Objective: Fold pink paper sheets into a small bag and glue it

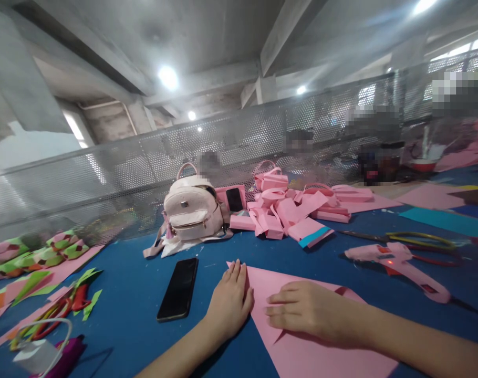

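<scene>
Head view: both hands lie flat, fingers stretched, gripping nothing; left hand [229, 302] and right hand [308, 312] press the pink paper [302, 346] on the blue table [136, 273], beside a black phone [178, 289]

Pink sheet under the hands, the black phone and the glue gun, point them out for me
pink sheet [321, 357], head view, bare lower part near the right arm
black phone [178, 289], head view, middle of its dark screen
glue gun [392, 257], head view, pink body

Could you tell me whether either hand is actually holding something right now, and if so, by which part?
Nothing is gripped. Both the left hand and right hand lie flat, pressing the pink paper sheet onto the blue table near its upper corner.
</scene>
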`<state>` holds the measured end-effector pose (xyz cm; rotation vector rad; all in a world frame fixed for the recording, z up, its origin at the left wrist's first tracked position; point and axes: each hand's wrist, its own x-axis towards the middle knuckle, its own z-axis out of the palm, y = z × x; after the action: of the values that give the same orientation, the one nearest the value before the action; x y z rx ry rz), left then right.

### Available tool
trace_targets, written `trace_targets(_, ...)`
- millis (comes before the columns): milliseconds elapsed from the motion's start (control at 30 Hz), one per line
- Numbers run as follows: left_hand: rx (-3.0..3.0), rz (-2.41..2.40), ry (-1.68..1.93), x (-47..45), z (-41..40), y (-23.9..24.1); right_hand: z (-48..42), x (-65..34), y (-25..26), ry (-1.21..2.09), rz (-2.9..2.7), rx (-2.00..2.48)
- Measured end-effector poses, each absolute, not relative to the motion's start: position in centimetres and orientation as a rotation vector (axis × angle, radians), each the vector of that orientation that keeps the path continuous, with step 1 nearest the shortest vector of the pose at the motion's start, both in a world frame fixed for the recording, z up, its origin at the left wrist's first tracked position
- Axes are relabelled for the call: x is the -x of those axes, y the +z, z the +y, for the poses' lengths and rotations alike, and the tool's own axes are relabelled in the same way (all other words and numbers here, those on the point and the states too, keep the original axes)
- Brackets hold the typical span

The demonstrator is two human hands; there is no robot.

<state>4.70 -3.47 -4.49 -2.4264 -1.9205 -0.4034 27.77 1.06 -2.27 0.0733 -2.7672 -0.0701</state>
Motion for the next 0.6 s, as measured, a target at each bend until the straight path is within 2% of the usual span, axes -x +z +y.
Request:
trace_targets(133, 2.446, -1.760, -0.677, -3.5, -3.1, -4.5, 1.8, -28.3, -2.0, 0.009, -2.684, 0.160)
trace_targets(300, 2.440, -1.758, -1.192, -1.9, -1.8, -5.5, 4.3, -29.4, -2.1, 0.247, -2.369, 0.774)
trace_targets(367, 2.403, -1.884, -1.583, -1.6, -1.1, -5.9, 5.3, -29.6, -2.1, 0.454, -2.259, 0.925)
trace_targets(467, 2.225, -2.012, -2.176, -1.4, -0.2, -5.7, 5.9, -29.5, -1.6, 0.908, -2.012, 0.908)
trace_targets(600, 2.376, -2.108, -2.427, -1.7, -0.4, -4.3, 5.4, -29.0, -1.1, 1.428, -1.630, 0.804)
